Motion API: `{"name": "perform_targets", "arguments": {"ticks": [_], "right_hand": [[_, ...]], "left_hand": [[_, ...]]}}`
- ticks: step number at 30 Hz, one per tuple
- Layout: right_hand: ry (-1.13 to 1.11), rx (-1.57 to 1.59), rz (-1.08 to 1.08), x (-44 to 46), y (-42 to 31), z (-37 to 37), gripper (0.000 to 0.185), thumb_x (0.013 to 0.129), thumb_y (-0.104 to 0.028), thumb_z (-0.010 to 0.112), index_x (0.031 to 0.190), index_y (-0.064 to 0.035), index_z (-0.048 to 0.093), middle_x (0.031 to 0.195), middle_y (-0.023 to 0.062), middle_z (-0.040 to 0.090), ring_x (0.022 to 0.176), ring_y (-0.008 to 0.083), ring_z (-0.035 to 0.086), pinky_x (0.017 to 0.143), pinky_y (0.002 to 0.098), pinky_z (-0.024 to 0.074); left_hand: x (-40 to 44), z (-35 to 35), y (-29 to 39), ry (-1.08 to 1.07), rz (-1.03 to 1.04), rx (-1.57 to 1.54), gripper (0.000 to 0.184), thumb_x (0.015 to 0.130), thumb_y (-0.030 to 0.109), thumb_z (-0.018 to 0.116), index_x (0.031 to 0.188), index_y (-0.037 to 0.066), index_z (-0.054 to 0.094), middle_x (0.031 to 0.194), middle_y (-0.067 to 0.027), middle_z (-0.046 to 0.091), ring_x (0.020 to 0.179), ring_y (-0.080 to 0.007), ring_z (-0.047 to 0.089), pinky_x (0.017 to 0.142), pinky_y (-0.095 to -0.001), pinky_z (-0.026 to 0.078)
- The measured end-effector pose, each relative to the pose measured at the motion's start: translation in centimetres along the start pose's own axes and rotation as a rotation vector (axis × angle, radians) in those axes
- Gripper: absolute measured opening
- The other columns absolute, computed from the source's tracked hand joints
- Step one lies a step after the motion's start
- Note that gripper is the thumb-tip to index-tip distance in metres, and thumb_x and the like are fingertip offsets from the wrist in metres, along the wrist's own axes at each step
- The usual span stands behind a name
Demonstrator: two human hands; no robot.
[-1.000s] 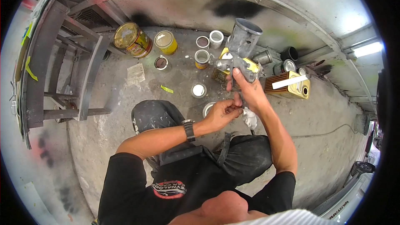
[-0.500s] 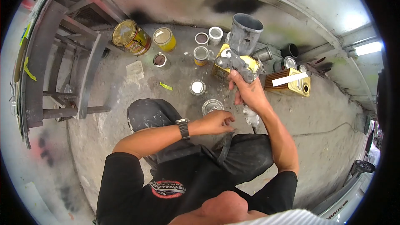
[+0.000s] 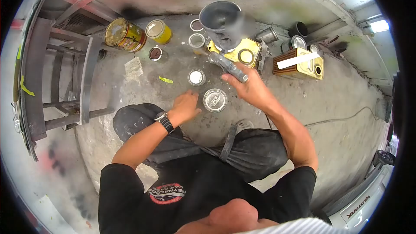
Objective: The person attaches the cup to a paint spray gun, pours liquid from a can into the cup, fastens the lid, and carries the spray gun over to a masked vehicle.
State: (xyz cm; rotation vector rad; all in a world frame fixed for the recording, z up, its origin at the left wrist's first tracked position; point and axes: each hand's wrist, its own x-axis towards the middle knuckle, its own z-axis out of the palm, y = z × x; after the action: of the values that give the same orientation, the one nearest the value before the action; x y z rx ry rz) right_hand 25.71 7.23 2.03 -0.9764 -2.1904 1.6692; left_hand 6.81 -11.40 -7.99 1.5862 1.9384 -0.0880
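My right hand [image 3: 252,87] is wrapped round the metal handle of a paint spray gun [image 3: 229,66], held over the floor. Its large grey cup [image 3: 221,16] sits on top, mouth upward, with a blurred pale patch at its right side. My left hand [image 3: 185,106] hovers low with nothing in it, thumb apart from the fingers. Just beyond its fingertips stands a small can with white contents [image 3: 196,77]. Right of this hand is a round can with a silver lid [image 3: 215,100]. Behind the gun shows a yellow-topped square tin [image 3: 245,55].
At the back left stand a large yellow can [image 3: 138,40] and a smaller one [image 3: 158,32], near a brown-filled cup [image 3: 155,53]. A grey wooden stool [image 3: 89,80] is at left. Another square tin [image 3: 298,63] bears a white strip. A hose [image 3: 346,117] crosses the floor.
The spray gun has moved left and its cup now tips more toward me. My left hand has moved left and forward. A white rag below my right hand no longer shows.
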Motion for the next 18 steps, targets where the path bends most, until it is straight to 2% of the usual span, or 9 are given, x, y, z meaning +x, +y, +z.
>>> {"name": "perform_targets", "arguments": {"ticks": [1,2,3,6,9,12,15,18], "right_hand": [[-0.007,-0.023,-0.024,-0.2,0.2,0.0,0.039,0.099,-0.031,0.075,0.119,0.0011,0.067,0.085,0.0094,0.066,0.067,0.0183,0.06,0.06,0.0344,0.0485],[-0.013,-0.038,-0.014,-0.3,0.1,0.1,0.041,0.098,-0.032,0.075,0.118,0.0024,0.068,0.092,0.0171,0.07,0.079,0.0285,0.066,0.072,0.0394,0.0511],[-0.016,-0.055,-0.004,-0.4,0.0,0.1,0.043,0.097,-0.033,0.076,0.117,0.0037,0.069,0.099,0.0248,0.074,0.091,0.0386,0.072,0.083,0.0445,0.0537],[0.077,-0.171,-0.282,0.1,2.0,1.2,0.039,0.098,-0.028,0.075,0.121,0.003,0.066,0.1,0.0179,0.075,0.087,0.0289,0.072,0.079,0.0411,0.0557],[-0.061,-0.238,-0.001,0.0,-0.5,0.5,0.044,0.097,-0.026,0.075,0.127,0.0043,0.064,0.113,0.0257,0.072,0.106,0.0425,0.069,0.094,0.0452,0.0526],[0.012,-0.252,-0.218,-0.6,0.7,0.3,0.05,0.096,-0.026,0.076,0.134,0.0043,0.062,0.116,0.0271,0.071,0.107,0.0471,0.067,0.094,0.0452,0.0532],[-0.019,-0.328,-0.196,-2.7,2.3,-0.8,0.054,0.095,-0.028,0.076,0.136,0.0034,0.06,0.121,0.0294,0.069,0.112,0.0486,0.065,0.093,0.0493,0.0542],[-0.139,-0.328,0.002,-6.6,6.6,-2.7,0.054,0.096,-0.026,0.076,0.14,0.0,0.06,0.125,0.0287,0.069,0.116,0.0477,0.065,0.096,0.0483,0.0542]], "left_hand": [[0.0,0.1,0.3,-0.052,-0.031,0.005,0.065,0.079,0.029,0.087,0.131,0.001,0.06,0.123,-0.0227,0.063,0.113,-0.0417,0.065,0.093,-0.0486,0.056],[0.0,0.3,0.7,-0.107,-0.06,0.011,0.071,0.078,0.028,0.088,0.137,0.002,0.057,0.126,-0.0233,0.062,0.118,-0.0423,0.063,0.097,-0.049,0.054],[0.0,0.8,1.1,-0.043,-0.014,0.015,0.076,0.076,0.028,0.089,0.139,0.002,0.055,0.13,-0.0231,0.059,0.122,-0.0419,0.06,0.099,-0.0494,0.053],[0.6,3.0,3.1,0.124,0.114,0.046,0.092,0.071,0.028,0.092,0.147,0.003,0.047,0.139,-0.0223,0.052,0.131,-0.0404,0.052,0.104,-0.0501,0.048],[2.3,5.1,5.3,0.213,0.194,0.132,0.106,0.067,0.03,0.095,0.153,0.002,0.041,0.148,-0.0217,0.047,0.133,-0.0391,0.049,0.107,-0.0502,0.046],[3.5,7.5,5.4,0.279,0.188,0.156,0.108,0.065,0.03,0.096,0.154,0.002,0.041,0.15,-0.0214,0.046,0.133,-0.0392,0.049,0.107,-0.0504,0.045],[4.1,7.8,5.1,0.285,0.154,0.083,0.108,0.063,0.03,0.096,0.152,0.003,0.042,0.149,-0.0207,0.046,0.132,-0.0389,0.048,0.106,-0.0499,0.045],[4.1,6.9,4.9,0.248,0.144,0.035,0.106,0.061,0.03,0.097,0.15,0.006,0.044,0.147,-0.0195,0.046,0.131,-0.038,0.048,0.106,-0.0498,0.045]]}}
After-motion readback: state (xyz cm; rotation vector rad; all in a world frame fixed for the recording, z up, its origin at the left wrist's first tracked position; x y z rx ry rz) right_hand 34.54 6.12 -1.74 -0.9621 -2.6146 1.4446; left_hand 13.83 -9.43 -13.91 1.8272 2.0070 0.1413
